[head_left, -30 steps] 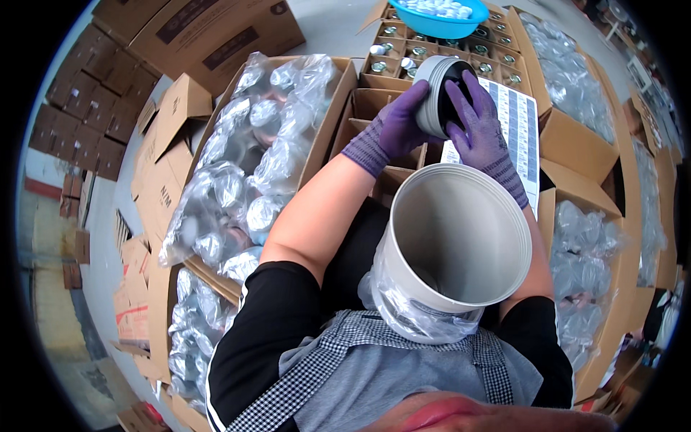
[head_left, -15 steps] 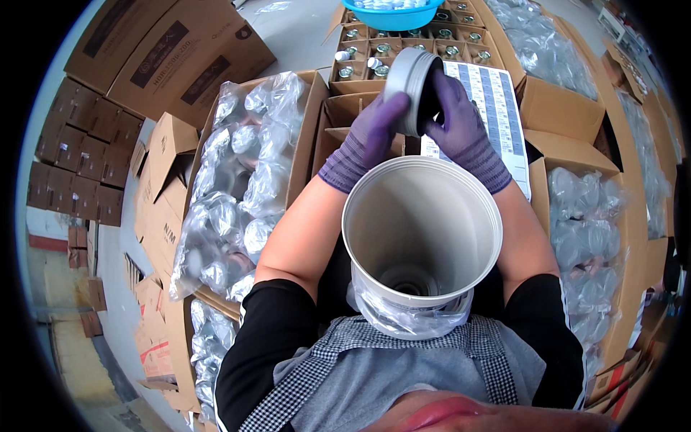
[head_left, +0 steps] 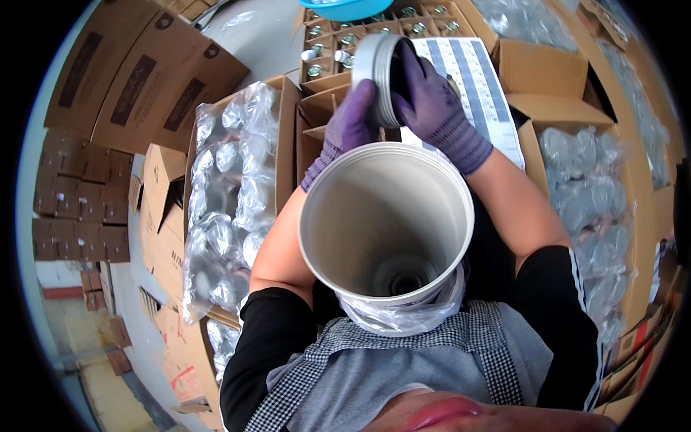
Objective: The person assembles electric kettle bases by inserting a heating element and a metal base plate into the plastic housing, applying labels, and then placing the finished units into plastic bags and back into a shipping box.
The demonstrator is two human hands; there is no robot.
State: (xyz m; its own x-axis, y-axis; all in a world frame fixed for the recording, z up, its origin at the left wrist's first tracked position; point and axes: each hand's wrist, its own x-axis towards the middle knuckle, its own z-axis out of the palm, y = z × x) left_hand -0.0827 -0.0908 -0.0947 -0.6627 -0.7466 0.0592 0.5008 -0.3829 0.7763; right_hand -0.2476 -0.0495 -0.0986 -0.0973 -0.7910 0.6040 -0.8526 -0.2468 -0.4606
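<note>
I hold a grey, round screw lid [head_left: 367,72] tilted on edge above the far rim of a large grey canister [head_left: 317,248]. My left hand [head_left: 351,119], in a purple knitted glove, grips the lid's outer side from the left. Gloved the same way, my right hand [head_left: 439,115] has its fingers inside the lid's open side, its thumb by the lower threaded edge. The canister stands open in front of my body, its mouth facing up and its inside bare down to a ringed bottom. Crumpled clear plastic [head_left: 403,313] wraps its lower part.
Left stands a carton of plastic-wrapped clear containers [head_left: 234,194]; another such carton [head_left: 586,209] stands right. Ahead are a divided box of glass bottles [head_left: 327,50], a blue basin [head_left: 345,9] and a printed sheet [head_left: 468,93]. Stacked brown cartons [head_left: 137,79] rise at far left.
The whole view has shifted, so most things sit farther left. The lid stays between both hands, and my right hand has moved slightly around its open side.
</note>
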